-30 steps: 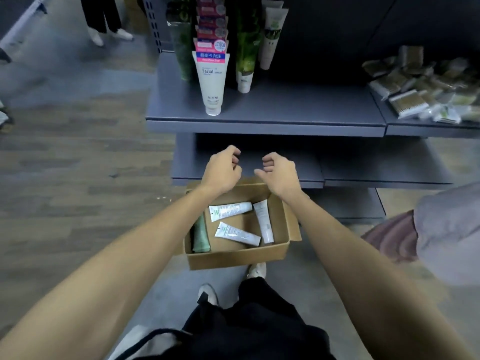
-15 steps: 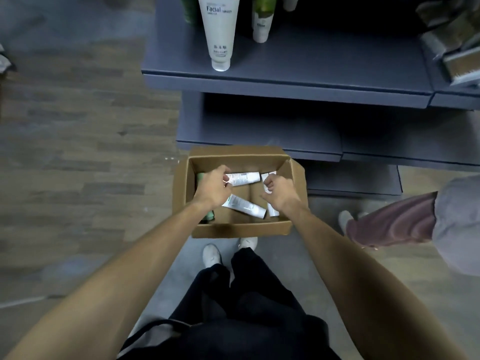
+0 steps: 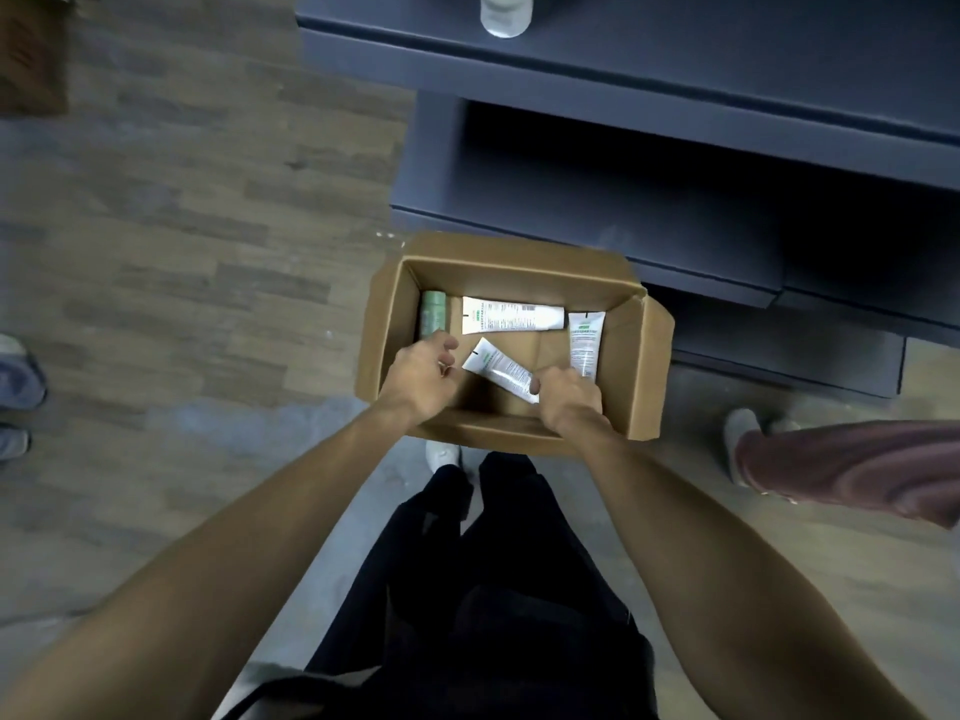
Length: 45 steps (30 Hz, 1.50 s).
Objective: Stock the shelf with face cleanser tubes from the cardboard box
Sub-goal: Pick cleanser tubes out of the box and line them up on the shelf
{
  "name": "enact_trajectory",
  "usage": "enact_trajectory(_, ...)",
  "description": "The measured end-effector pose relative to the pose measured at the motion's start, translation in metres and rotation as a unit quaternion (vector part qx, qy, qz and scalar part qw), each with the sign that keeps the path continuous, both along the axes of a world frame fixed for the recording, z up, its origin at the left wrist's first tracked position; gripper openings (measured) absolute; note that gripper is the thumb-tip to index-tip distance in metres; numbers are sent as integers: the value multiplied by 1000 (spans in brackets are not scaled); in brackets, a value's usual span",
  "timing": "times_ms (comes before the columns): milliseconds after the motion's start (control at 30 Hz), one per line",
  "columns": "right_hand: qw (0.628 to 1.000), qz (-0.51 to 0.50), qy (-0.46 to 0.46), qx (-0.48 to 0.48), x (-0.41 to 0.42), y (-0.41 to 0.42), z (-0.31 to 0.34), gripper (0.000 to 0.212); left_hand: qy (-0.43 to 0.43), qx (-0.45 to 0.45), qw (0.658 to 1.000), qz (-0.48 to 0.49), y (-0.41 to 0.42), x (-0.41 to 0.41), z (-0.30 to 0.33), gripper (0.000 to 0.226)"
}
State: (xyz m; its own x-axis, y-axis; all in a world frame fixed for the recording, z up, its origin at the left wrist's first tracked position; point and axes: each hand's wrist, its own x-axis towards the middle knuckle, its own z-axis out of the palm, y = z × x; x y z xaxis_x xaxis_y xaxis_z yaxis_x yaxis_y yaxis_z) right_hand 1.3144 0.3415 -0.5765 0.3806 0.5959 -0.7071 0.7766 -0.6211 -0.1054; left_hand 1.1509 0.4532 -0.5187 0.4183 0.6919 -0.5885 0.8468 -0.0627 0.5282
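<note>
An open cardboard box (image 3: pixel 640 366) stands on the floor in front of the dark shelf unit (image 3: pixel 649 101). Inside lie a green tube (image 3: pixel 432 314) at the left, a white tube (image 3: pixel 511 317) across the back, another white tube (image 3: pixel 584 340) along the right wall, and a slanted white tube (image 3: pixel 497 367) in the middle. My right hand (image 3: pixel 569 400) is down in the box and grips the near end of the slanted tube. My left hand (image 3: pixel 421 376) hovers beside that tube's far end, fingers loosely curled, holding nothing, and hides the green tube's lower part.
The white cap of a standing tube (image 3: pixel 504 15) shows on the shelf above. Another person's leg (image 3: pixel 857 465) and shoe (image 3: pixel 740 433) are right of the box. More shoes (image 3: pixel 15 381) sit at the left edge. My own legs stand just behind the box.
My view has dropped towards the floor. Both hands have come down from in front of the shelf into the box, and my right hand has closed on the slanted tube.
</note>
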Motion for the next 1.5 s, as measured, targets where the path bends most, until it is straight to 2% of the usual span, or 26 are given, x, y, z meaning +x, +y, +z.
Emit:
enact_trajectory(133,998,67,-20,-9,-3,12,-17,32,-2,-20,999,28,-1,3,-2,34)
enact_trajectory(333,989,129,-70,-3,-8,25,-42,43,-7,-15,999,27,3,4,-11,34)
enact_trajectory(500,993,86,-77,12,-6,27,-47,56,-3,-18,1000,15,10,8,-12,34)
enact_trajectory(733,990,94,-92,59,1,21,-46,46,1,-28,999,14,13,9,-14,35)
enact_trajectory(833,987,82,-105,87,-1,24,-46,50,5,-35,999,11,12,7,-17,35)
enact_trajectory(967,992,88,-63,62,7,30,-50,50,3,-39,999,11,11,6,-23,34)
enact_trajectory(1133,997,9,-35,65,10,33,-50,54,-11,-41,999,15,11,5,-27,32)
enact_trajectory(1300,996,-64,-26,48,15,40,-42,34,-15,-52,998,15,13,4,-26,34)
enact_trajectory(1400,990,-106,11,97,18,36,-28,33,-27,-57,998,28,18,4,-24,34)
enact_trajectory(1500,968,-167,92,164,18,28,-13,35,-42,-60,996,55,25,10,-15,36)
